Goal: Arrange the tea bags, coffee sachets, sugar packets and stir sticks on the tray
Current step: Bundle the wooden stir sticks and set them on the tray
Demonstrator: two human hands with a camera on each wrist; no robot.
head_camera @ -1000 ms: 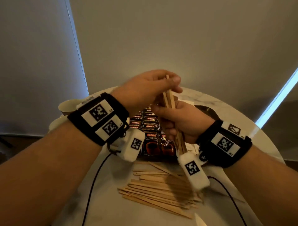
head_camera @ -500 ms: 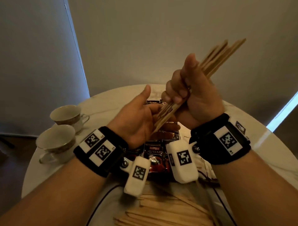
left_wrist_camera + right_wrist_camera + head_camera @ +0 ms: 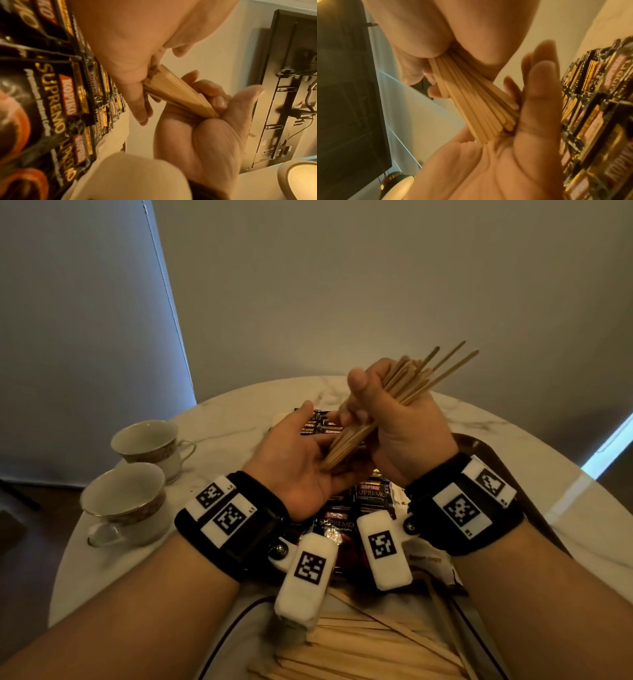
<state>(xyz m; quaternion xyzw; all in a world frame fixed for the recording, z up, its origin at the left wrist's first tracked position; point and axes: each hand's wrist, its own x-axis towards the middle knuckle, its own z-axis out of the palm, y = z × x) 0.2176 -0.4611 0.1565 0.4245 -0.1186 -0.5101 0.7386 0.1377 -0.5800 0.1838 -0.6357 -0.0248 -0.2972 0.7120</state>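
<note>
- Right hand (image 3: 394,426) is fisted around a bundle of stir sticks (image 3: 416,378), tilted, upper ends fanning out up and to the right.
- Left hand (image 3: 294,460) is palm up with fingers relaxed, and the bundle's lower ends butt against that palm.
- Under both hands, dark coffee sachets (image 3: 370,494) lie in overlapping rows on the counter (image 3: 239,412).
- More loose stir sticks (image 3: 359,648) are piled on the near edge, below the wrists.
- Two teacups (image 3: 126,501) sit side by side on the left, well apart from the hands.
- A dark tray rim (image 3: 472,443) peeks out behind the right wrist.
</note>
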